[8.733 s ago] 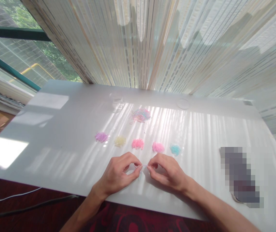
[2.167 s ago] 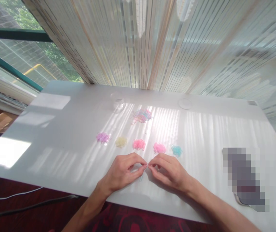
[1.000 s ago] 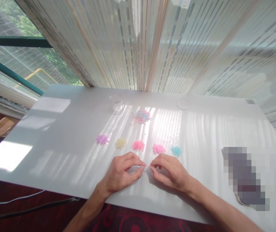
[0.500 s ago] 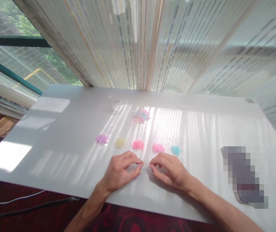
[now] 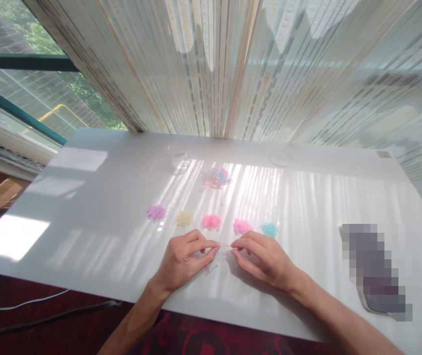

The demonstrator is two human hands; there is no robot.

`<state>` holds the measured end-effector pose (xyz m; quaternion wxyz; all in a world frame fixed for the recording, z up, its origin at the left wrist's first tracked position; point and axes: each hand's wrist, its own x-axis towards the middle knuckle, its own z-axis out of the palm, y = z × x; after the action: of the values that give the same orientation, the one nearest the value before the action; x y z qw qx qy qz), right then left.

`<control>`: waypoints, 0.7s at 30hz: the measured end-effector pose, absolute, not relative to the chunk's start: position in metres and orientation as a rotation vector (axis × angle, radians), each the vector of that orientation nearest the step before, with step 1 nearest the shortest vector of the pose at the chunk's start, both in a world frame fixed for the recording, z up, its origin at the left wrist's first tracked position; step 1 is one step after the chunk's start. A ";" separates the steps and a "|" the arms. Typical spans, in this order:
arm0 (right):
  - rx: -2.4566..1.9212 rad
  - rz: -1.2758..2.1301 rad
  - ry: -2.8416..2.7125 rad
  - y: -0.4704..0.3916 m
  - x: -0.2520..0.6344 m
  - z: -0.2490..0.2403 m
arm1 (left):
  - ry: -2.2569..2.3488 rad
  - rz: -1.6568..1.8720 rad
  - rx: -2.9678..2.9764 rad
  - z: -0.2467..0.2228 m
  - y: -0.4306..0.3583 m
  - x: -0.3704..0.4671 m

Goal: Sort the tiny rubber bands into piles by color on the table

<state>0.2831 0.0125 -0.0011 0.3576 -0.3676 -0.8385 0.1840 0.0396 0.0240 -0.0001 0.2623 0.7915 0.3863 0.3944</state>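
Observation:
Between my hands runs a thin pink rubber band (image 5: 225, 245), stretched a little above the table. My left hand (image 5: 186, 256) pinches its left end between thumb and fingertips. At the other end, my right hand (image 5: 260, 254) has index finger and thumb close together; the exact grip is too small to make out. Below the fingertips, thin pink and pale blue loops (image 5: 212, 269) show, whether joined to the band I cannot tell. Just beyond my hands lie small heaps of bands: purple (image 5: 156, 212), yellow (image 5: 184, 218), coral pink (image 5: 211, 221), pink (image 5: 242, 226) and turquoise (image 5: 269, 228).
A mixed-colour heap of bands (image 5: 215, 178) lies farther back on the white table (image 5: 122, 197). Behind it are a clear container (image 5: 179, 160) and a clear round lid (image 5: 281, 158). A blurred-out phone-like object (image 5: 375, 271) rests at right. Striped curtains (image 5: 214, 74) hang along the far edge.
My fingertips have drawn slightly apart, with my right hand shifting a little rightward. A pink loop now shows beside the pale blue one below my fingers.

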 end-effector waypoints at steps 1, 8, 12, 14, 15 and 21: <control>-0.955 0.462 -2.161 0.013 0.284 -0.001 | 1.080 1.096 2.153 0.000 0.024 0.040; -1.011 0.341 -2.090 0.016 0.292 0.001 | 1.459 1.216 2.134 -0.003 0.027 0.043; -1.030 0.318 -2.081 0.017 0.296 0.003 | 1.531 1.217 2.122 -0.005 0.028 0.044; -1.037 0.307 -2.084 0.017 0.297 0.003 | 1.558 1.218 2.126 -0.005 0.028 0.045; -1.039 0.303 -2.085 0.017 0.297 0.003 | 1.572 1.219 2.129 -0.006 0.028 0.045; -1.025 0.305 -2.073 0.018 0.297 0.001 | 1.711 1.222 2.187 -0.010 0.028 0.041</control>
<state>0.2966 0.0176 0.0015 0.3936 -0.4040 -0.8169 0.1203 0.0414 0.0284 -0.0098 0.0539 0.7198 0.5633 0.4021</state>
